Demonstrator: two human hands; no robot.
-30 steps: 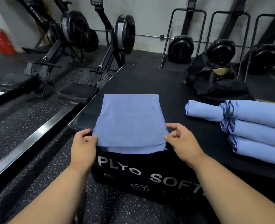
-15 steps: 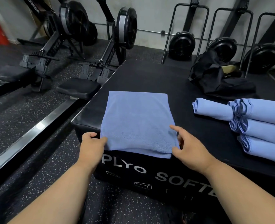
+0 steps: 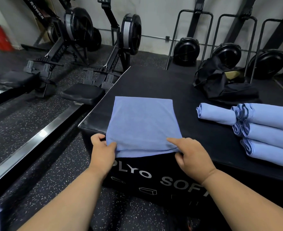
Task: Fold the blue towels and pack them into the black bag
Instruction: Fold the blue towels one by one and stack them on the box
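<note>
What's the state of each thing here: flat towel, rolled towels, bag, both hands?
Flat towel: folded, lying flat on the plyo box, near edge hanging over the front.
Rolled towels: four, rolled, lying on the box at right, not packed.
Black bag: slumped at the far right of the box, no towel visible in it.
Left hand: pinches the towel's near left corner.
Right hand: grips the near right corner, index finger straight on top.
</note>
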